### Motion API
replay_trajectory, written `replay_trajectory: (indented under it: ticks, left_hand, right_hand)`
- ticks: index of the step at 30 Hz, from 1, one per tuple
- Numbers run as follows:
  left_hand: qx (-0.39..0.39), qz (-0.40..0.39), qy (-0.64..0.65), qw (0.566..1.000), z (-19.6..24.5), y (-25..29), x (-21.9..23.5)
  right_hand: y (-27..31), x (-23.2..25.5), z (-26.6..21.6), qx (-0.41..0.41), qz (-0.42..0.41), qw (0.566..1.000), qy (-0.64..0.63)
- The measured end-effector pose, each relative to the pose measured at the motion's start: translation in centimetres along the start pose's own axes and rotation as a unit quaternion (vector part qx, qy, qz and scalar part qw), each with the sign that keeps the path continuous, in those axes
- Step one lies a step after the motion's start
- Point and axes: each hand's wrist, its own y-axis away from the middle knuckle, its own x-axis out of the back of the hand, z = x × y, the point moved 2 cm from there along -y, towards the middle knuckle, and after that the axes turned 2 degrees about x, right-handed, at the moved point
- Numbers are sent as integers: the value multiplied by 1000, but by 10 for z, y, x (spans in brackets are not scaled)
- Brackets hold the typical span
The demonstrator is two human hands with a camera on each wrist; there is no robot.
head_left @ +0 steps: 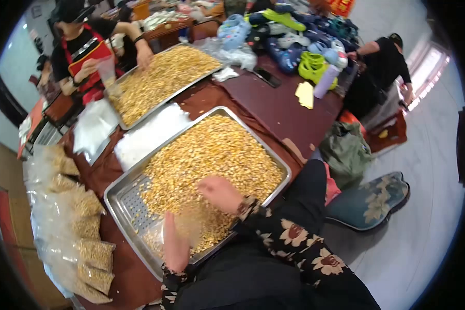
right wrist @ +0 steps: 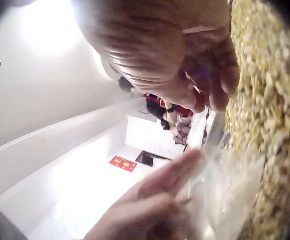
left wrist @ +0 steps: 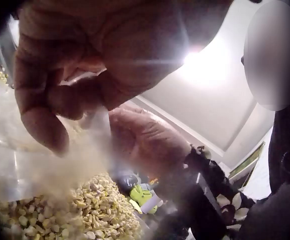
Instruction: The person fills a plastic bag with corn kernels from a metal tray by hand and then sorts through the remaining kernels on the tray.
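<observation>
A large metal tray (head_left: 120,199) holds a heap of yellow, corn-like kernels (head_left: 217,147). Low over the near part of the heap, my left hand (head_left: 175,243) grips a clear plastic bag (head_left: 155,236). In the left wrist view its curled fingers pinch the bag's film (left wrist: 15,170). Just to the right, my right hand (head_left: 220,192) is over the kernels, its fingers loosely bent and pointing down. The right wrist view shows the right hand (right wrist: 170,55) close above the bag (right wrist: 225,190), with nothing seen between its fingers. The space between both hands is blurred.
Filled bags (head_left: 90,253) lie in a row at the left. Empty bags (head_left: 150,134) lie behind the tray. Beyond them, a person in a red apron (head_left: 90,51) works at a second tray (head_left: 163,95). Clogs (head_left: 312,64), a phone (head_left: 267,77) and a purple bottle (head_left: 325,82) are at the back right.
</observation>
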Motion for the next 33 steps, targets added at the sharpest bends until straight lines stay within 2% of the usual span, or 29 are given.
replay_trajectory:
  ticks: [1, 2, 4, 9, 11, 12, 14, 17, 18, 19, 20, 21, 22, 23, 24, 25, 26, 28, 30, 31, 33]
  left_hand:
    - [10, 9, -2, 1000, 3, -1, -2]
    - [-5, 9, 8, 1000, 7, -1, -5]
    - [-22, 7, 12, 1000, 11, -2, -7]
    - [-27, -20, -5, 999, 15, 0, 0]
    - [22, -17, 58, 998, 13, -4, -1]
    - [20, -33, 62, 997, 19, -4, -2]
    - [93, -13, 126, 988, 34, -5, 4]
    - [58, -9, 181, 982, 44, -4, 3]
    - [45, -17, 206, 977, 44, -5, 1]
    - [46, -15, 205, 978, 44, -7, -1]
    - [71, -40, 156, 984, 45, -10, -3]
    - [99, -55, 107, 988, 43, -11, -4]
    - [56, -34, 91, 994, 32, -13, -11]
    - [72, -9, 83, 994, 25, -15, -14]
    - [40, -8, 72, 997, 23, -18, -17]
    - [8, -11, 60, 998, 23, -19, -18]
    - [22, 4, 55, 998, 29, -18, -15]
    - [62, -41, 110, 991, 43, -17, -12]
    - [60, -35, 123, 990, 42, -18, -12]
    - [51, -37, 136, 989, 43, -18, -13]
    - [47, -26, 140, 989, 40, -19, -13]
  right_hand:
    - [-16, 36, 17, -81, 22, 996, 10]
    - [-24, 51, 25, -47, 48, 992, 111]
    - [-38, 67, 45, -28, 78, 975, 208]
    - [-53, 62, 54, -58, 66, 957, 276]
    - [-50, 50, 53, -63, 38, 965, 253]
    - [-48, 40, 63, -45, 42, 971, 231]
    - [-42, 28, 71, -39, 54, 974, 217]
    - [-35, 36, 53, -26, 60, 983, 171]
    - [-34, 39, 49, -25, 88, 989, 116]
    - [-34, 38, 46, -23, 114, 992, 57]
    - [-34, 37, 53, 26, 119, 992, 36]
    - [-33, 37, 53, -44, 64, 996, -35]
    - [-32, 35, 50, -111, -1, 988, -106]
    - [-28, 35, 42, -144, -35, 970, -195]
    - [-24, 32, 29, -181, -72, 941, -278]
    - [-22, 28, 13, -177, -97, 937, -287]
    - [-17, 26, -4, -191, -125, 933, -280]
    - [-9, 13, -19, -204, -159, 927, -271]
    - [1, -4, -31, -85, -191, 956, -205]
    - [7, -12, -31, -86, -194, 956, -205]
    - [14, -24, -35, 60, -209, 976, -5]
